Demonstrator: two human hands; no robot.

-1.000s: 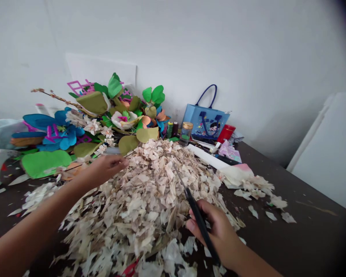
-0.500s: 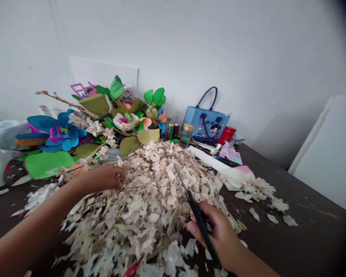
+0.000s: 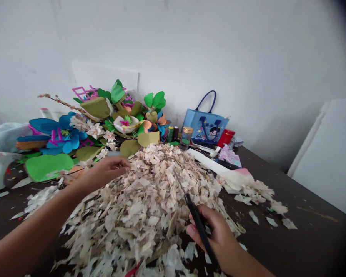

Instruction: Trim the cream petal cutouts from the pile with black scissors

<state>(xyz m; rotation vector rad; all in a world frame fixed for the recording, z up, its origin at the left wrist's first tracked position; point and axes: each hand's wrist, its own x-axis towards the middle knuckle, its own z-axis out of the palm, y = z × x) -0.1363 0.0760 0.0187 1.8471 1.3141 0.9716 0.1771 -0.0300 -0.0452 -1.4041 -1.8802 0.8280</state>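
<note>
A big heap of pale cut paper scraps (image 3: 150, 200) covers the dark table (image 3: 300, 238) in front of me. My left hand (image 3: 108, 169) reaches over the heap's far left side, its fingers drawn together among the scraps; what they pinch is hidden. My right hand (image 3: 215, 234) rests at the heap's near right edge, closed around a pair of black scissors (image 3: 192, 207) whose blades point up and away over the pile.
Colourful paper flowers and leaves (image 3: 103, 123) crowd the back left. A blue gift bag (image 3: 206, 127), a red container (image 3: 226, 137), a small jar (image 3: 186, 135) and thread spools stand by the wall. A white roll (image 3: 207, 159) and more scraps (image 3: 256, 190) lie right. White boards (image 3: 331, 154) lean far right.
My left hand dipped into the scraps half a second ago and has lifted slightly again toward the heap's top. The right hand with the scissors has barely shifted.
</note>
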